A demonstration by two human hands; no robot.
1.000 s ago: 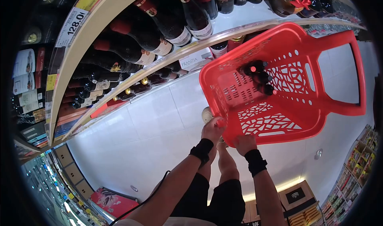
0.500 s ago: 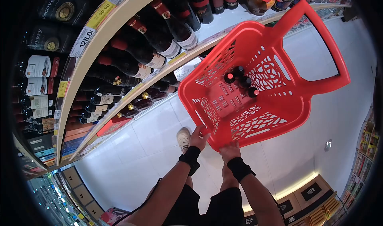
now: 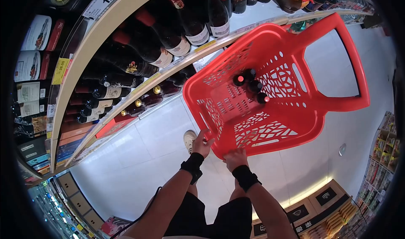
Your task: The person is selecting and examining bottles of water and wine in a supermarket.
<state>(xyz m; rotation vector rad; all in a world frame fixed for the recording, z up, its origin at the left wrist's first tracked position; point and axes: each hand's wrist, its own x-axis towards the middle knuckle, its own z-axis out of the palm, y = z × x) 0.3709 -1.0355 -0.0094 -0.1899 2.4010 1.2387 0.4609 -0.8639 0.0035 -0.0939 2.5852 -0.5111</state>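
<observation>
A red rolling shopping basket [image 3: 270, 140] with a long pull handle [image 3: 360, 70] stands tilted before me. Several dark bottles [image 3: 255, 86], two showing red caps, are grouped on its floor. My right hand [image 3: 236, 158] is wrapped over the near rim, fingers closed on it. Just left of it, my left hand [image 3: 202, 145] is right at the basket's corner, thumb and fingers spread apart. Black bands circle both wrists.
Shelves of wine bottles [image 3: 185, 26] curve along the left and top, with price tags [image 3: 61, 70] on their edges. My shoe [image 3: 190, 141] is on the pale tiled floor [image 3: 147, 150] below. More goods shelves [image 3: 377, 154] stand at right.
My left hand has loosened from the basket rim and its fingers have parted. The basket and both hands sit slightly further left in view; the right hand keeps its hold.
</observation>
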